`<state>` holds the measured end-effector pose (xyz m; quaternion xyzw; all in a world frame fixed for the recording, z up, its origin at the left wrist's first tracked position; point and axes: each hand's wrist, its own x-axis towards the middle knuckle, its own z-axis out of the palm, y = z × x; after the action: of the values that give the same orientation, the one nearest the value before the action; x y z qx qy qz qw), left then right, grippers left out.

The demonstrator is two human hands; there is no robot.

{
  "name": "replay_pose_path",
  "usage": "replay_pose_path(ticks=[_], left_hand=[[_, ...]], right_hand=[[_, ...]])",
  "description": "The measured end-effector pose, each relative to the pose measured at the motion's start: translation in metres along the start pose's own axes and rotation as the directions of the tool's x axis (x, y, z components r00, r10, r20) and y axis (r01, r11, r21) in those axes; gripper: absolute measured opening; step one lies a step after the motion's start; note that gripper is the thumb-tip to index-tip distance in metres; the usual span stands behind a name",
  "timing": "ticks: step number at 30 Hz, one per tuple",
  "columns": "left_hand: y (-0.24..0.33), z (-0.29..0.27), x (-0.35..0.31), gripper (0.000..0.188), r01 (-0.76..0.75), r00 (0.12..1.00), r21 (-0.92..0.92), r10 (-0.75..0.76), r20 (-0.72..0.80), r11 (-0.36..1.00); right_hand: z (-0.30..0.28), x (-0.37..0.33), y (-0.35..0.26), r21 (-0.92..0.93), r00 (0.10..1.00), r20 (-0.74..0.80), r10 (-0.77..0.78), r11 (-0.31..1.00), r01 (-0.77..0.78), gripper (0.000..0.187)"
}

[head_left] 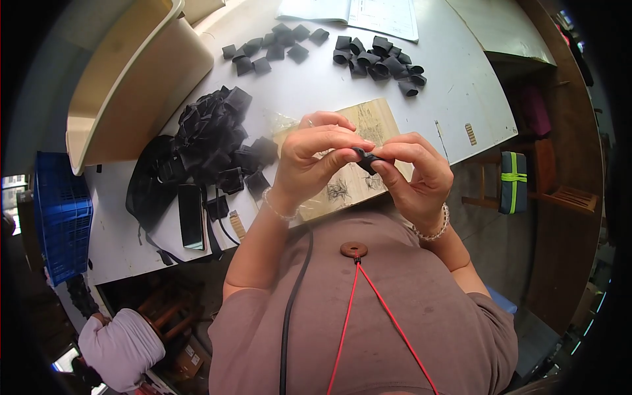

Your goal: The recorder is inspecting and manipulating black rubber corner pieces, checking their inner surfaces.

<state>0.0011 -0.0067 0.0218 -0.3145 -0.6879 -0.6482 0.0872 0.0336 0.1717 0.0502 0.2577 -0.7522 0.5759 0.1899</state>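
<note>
A small black fabric piece (366, 162) is pinched between both my hands, above a wooden board (349, 197) with dark scribble-like marks. My left hand (315, 153) grips its left side with thumb and forefinger. On its right side, the thumb and forefinger of my right hand (416, 168) close on it. The fingers hide part of the piece, and its exact shape is hard to make out. Beyond the hands lie a group of curled black fabric pieces (382, 60) and a scattering of flatter ones (275, 45). Left of my left hand rises a big heap of black pieces (214, 128).
A beige plastic bin (131, 85) stands on the white table (447, 99) at the left. Near the left front edge lie a phone (191, 217) and a black bag (146, 191). An open booklet (382, 18) is at the back. A blue crate (62, 214) and another person (123, 349) are at far left.
</note>
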Motion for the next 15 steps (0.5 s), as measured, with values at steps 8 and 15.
replay_pose_path(ticks=[8,15], left_hand=[[0.01,0.0,0.004,0.019,-0.105,0.99,0.081,0.112,-0.088,0.991],[0.005,0.001,-0.009,0.017,0.029,0.995,0.127,-0.017,-0.094,0.991]], right_hand=[[0.003,0.005,-0.008,-0.007,0.997,-0.082,-0.017,1.0,0.016,0.02],[0.004,0.0,-0.005,-0.022,0.999,-0.005,0.05,0.998,-0.05,0.018]])
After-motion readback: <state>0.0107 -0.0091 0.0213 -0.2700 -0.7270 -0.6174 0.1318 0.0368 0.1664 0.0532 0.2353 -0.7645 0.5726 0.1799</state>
